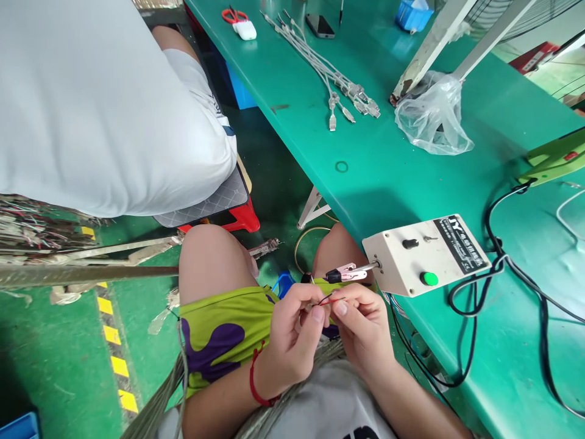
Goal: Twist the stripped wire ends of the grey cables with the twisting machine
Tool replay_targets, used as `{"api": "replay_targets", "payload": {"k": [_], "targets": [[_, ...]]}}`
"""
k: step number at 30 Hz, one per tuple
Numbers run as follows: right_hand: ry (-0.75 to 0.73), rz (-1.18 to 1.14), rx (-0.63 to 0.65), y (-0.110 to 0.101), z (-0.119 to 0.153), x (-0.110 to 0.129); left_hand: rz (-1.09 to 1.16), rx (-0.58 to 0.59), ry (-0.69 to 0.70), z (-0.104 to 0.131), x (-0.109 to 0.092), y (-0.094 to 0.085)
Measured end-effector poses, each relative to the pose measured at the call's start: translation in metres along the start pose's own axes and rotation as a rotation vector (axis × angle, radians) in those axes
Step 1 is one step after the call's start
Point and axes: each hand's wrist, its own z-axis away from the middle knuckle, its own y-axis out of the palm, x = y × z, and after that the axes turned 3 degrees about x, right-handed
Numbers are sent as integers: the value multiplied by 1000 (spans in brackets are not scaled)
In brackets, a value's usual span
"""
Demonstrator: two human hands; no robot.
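My left hand (297,335), with a red string on its wrist, pinches thin red and black wires (325,300) between thumb and fingers. Close beside it, my right hand (365,323) pinches the other end of the same wires. Just above my hands, a clip with black and pale pink parts (346,274) sticks out on a metal shaft from a beige machine box (425,256) with a green button and a black knob. A bundle of grey cables (158,399) lies across my lap, partly hidden by my forearms.
The green table (365,177) carries USB cables (338,79), a phone (320,25), a plastic bag (434,116), a blue box (412,15) and black cords (543,305). A person in white (109,110) sits at the left on a stool (214,204).
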Motion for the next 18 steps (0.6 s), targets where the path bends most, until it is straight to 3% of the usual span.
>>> {"api": "replay_targets", "payload": {"k": [13,18], "targets": [[73,-64,-15,4,-1,-4,-50,-38,4,-6,-1,0],[87,53,-125,-1,-2,-11,-62,-117,-26,-6,-1,-1]]}}
